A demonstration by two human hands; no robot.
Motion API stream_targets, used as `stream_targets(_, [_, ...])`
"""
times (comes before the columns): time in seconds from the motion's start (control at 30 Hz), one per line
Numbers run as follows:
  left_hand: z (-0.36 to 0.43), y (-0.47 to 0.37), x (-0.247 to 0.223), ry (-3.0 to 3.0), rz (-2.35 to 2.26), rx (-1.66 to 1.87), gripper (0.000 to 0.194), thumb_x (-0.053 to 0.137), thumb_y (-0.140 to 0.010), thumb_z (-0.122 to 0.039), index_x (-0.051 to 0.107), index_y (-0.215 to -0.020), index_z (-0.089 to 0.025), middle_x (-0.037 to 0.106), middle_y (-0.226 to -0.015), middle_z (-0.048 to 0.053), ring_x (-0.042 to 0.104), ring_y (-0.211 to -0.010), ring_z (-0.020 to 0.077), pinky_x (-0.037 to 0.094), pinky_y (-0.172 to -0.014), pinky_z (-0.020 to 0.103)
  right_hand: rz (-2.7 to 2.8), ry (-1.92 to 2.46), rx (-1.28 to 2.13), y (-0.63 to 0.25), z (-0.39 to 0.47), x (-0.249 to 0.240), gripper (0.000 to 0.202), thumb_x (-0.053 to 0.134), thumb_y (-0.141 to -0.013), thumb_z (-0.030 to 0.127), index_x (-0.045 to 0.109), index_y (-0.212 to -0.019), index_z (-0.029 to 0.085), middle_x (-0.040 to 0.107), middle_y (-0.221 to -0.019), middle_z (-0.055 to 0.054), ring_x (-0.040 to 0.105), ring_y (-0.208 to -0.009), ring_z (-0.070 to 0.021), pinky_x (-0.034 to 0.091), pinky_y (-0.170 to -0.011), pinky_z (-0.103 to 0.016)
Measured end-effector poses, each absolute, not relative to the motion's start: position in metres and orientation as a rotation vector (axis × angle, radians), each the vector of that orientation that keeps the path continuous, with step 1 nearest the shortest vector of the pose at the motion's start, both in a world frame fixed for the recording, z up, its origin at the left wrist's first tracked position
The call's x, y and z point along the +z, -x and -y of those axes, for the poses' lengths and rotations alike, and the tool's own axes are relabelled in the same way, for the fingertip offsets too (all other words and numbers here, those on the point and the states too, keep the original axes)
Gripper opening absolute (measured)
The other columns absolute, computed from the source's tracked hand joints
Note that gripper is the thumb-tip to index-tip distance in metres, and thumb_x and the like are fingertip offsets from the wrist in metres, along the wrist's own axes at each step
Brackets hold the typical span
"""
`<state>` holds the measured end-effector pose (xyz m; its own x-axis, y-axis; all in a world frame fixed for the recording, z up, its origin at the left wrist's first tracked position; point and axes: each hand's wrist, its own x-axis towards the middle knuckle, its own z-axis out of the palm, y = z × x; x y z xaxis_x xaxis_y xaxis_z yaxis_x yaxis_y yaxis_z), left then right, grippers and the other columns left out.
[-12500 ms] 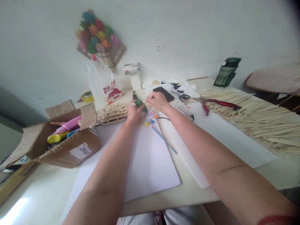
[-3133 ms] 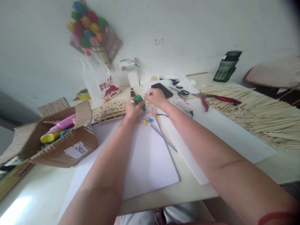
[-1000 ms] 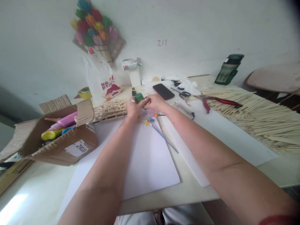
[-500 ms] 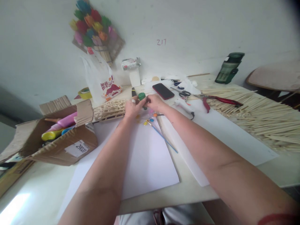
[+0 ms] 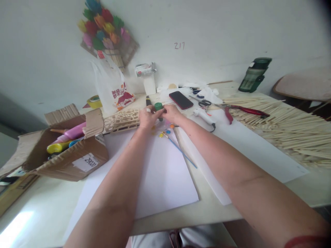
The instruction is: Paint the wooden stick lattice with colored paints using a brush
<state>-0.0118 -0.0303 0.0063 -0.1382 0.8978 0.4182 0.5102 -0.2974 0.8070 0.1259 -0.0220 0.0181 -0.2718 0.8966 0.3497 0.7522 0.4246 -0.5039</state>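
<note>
Over the far end of the white paper [image 5: 165, 186], my two hands meet at a small green-topped bottle [image 5: 158, 106]. My left hand [image 5: 148, 118] has its fingers closed around the bottle's near side, which hides most of it. From the right, my right hand [image 5: 172, 114] has its fingers pinched together against the left fingertips; what is between them is hidden. Just below lies a clear palette [image 5: 165, 129] with dabs of yellow, blue, orange and pink. A blue paintbrush [image 5: 182, 153] rests with its tip on the palette's edge.
At left stands an open cardboard box [image 5: 74, 162] with paint bottles. A wooden lattice piece [image 5: 121, 121] is beside my left hand. Further right are a phone [image 5: 181, 100], scissors [image 5: 204, 102], a glue gun [image 5: 204, 117], red-handled pliers [image 5: 245, 110] and many thin sticks [image 5: 292, 131].
The green-topped bottle has shifted slightly right between my hands, and my left fingers have moved a little with it. The whole view has also drifted slightly.
</note>
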Motion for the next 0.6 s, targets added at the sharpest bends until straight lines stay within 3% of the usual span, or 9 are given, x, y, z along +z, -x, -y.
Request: stream_targets(0.6, [0.030,0.007,0.006,-1.910,-1.592,1.494,0.030,0.071,-0.069,-0.037,0.050,-0.057,-0.019,0.044,-0.053,-0.003,0.041,-0.055,0.0112,0.029,-0.054,0.026,1.994,1.333,0.228,-0.124,0.012,0.007,0.018,0.070,-0.075,0.027,0.073,-0.080,0.010,0.072,-0.077,-0.008,0.061,-0.068,-0.0153,0.037,-0.062,-0.024])
